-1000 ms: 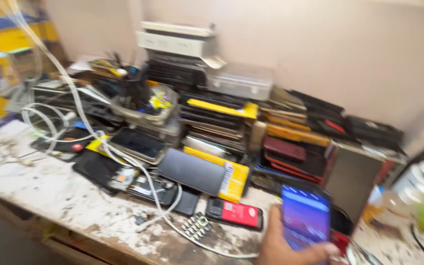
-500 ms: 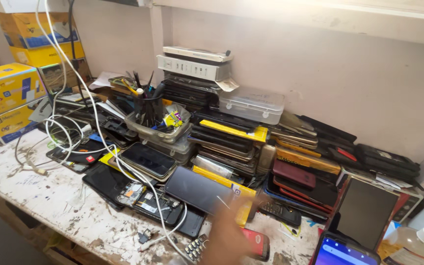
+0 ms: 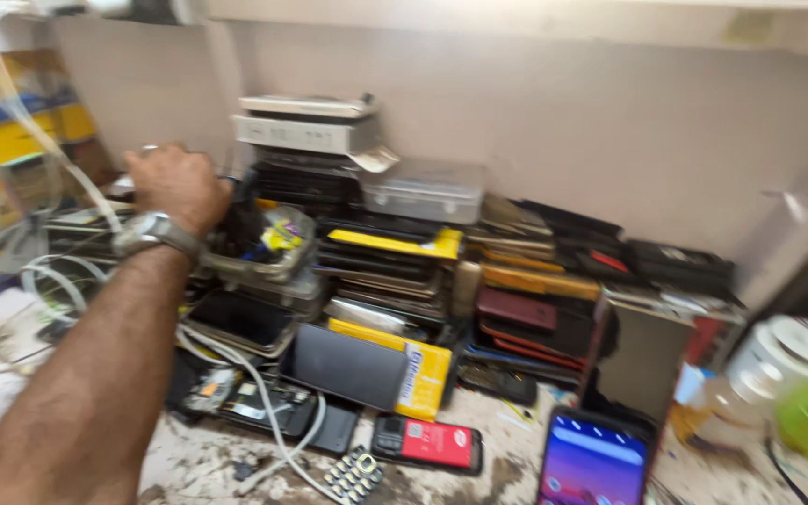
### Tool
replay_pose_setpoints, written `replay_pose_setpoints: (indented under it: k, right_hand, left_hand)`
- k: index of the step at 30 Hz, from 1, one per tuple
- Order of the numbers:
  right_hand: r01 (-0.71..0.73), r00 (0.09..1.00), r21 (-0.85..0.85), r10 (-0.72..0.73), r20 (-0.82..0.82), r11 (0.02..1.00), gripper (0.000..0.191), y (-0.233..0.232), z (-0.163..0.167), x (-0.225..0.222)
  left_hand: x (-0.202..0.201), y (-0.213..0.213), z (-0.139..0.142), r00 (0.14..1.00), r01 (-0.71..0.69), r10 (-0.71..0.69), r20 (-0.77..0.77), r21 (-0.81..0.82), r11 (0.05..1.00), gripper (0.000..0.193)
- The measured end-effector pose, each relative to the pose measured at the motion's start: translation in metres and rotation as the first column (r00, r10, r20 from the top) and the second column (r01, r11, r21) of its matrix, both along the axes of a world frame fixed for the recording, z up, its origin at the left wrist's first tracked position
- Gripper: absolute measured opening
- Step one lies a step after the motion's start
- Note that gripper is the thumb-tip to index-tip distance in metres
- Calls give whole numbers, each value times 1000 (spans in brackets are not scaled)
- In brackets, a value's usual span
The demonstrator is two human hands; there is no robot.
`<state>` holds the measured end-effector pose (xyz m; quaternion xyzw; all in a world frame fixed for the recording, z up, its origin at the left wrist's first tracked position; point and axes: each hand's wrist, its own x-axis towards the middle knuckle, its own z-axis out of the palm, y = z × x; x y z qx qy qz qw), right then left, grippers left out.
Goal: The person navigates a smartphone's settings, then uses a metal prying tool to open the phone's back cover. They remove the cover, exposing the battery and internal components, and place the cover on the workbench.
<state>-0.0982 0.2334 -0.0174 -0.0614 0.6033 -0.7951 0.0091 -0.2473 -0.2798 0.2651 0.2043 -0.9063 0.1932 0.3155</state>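
Head view looks down on a cluttered, stained white counter [image 3: 67, 449] set against a wall. Left hand [image 3: 178, 185], with a metal wristwatch [image 3: 153, 230] on the wrist, reaches out over a clear plastic tray of small tools and parts [image 3: 268, 248] that sits atop stacked flat boxes. Its fingers curl down toward the tray's far side, but they are blurred, so whether they are clamped on anything cannot be told. No right hand shows. At the bottom edge a smartphone with a lit purple screen [image 3: 594, 463] stands up, its support out of view. Near the tray lie a dark tablet [image 3: 348, 367] leaning on a yellow box [image 3: 423, 374], a red phone [image 3: 434, 441] flat on the counter, and white cables [image 3: 254, 393] trailing across the pile.
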Motion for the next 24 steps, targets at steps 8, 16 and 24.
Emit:
replay_pose_setpoints:
  k: [8, 16, 24]
  right_hand:
    - [-164, 986, -110, 159, -51, 980, 72, 14, -4, 32]
    - [-206, 978, -157, 198, -67, 966, 83, 11, 3, 54]
    - [-224, 974, -176, 213, -79, 958, 90, 14, 2, 75]
  left_hand:
    - [-22, 2, -13, 835, 514, -429, -344, 210, 832, 22]
    - [114, 117, -57, 496, 852, -645, -582, 183, 490, 13]
    - [196, 258, -190, 595, 624, -588, -548, 776, -93, 34]
